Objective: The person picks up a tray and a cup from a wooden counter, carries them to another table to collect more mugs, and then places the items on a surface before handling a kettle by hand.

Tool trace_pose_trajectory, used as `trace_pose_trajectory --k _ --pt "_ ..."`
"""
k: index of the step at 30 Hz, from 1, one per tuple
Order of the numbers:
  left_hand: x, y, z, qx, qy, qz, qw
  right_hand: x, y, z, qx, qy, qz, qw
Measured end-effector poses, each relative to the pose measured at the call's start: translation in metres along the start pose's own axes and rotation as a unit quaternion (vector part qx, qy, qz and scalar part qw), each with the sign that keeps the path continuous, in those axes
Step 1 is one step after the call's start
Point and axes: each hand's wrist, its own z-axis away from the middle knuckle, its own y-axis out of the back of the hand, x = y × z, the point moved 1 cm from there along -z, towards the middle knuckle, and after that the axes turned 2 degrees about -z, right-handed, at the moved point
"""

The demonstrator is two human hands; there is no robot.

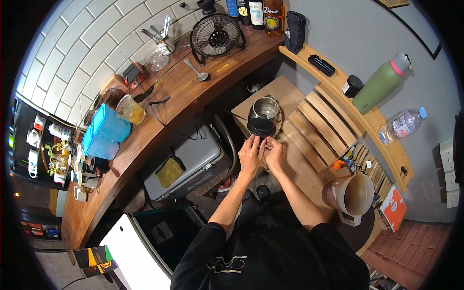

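My left hand (250,155) and my right hand (274,154) are close together in front of me, fingers bent and pinched. Their fingertips meet at the near edge of a black round lid-like piece (261,127); its exact kind cannot be made out. Right behind that piece, a shiny metal pot (266,107) with an open top stands on a wooden surface (282,89). The black piece overlaps the pot's near side in the view, so I cannot tell whether the two touch.
A slatted wooden rack (321,125) lies to the right. Nearer stands a clear plastic jug (360,195). On the left are a grey cool box (191,159) and a curved wooden counter (181,104) bearing a fan (217,37), a spoon (198,71) and blue-lidded containers (110,125). A green bottle (379,86) occupies the shelf.
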Motion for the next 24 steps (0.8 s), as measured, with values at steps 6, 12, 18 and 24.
trace_pose_trajectory --k 6,12,18,24 --pt "-0.008 -0.002 -0.011 0.034 0.028 0.071 0.997 0.011 -0.009 -0.006 -0.023 0.009 -0.010 1.000" --pt "-0.025 0.002 -0.013 0.023 -0.010 0.056 0.998 0.027 0.019 -0.009 -0.199 -0.034 -0.080 0.976" --pt "-0.043 0.010 -0.023 -0.022 0.027 0.073 0.997 0.056 0.078 -0.017 -0.148 -0.096 0.029 0.984" --pt "-0.060 0.016 -0.037 -0.037 0.053 0.085 0.994 0.058 0.091 -0.039 -0.104 -0.083 0.028 0.991"
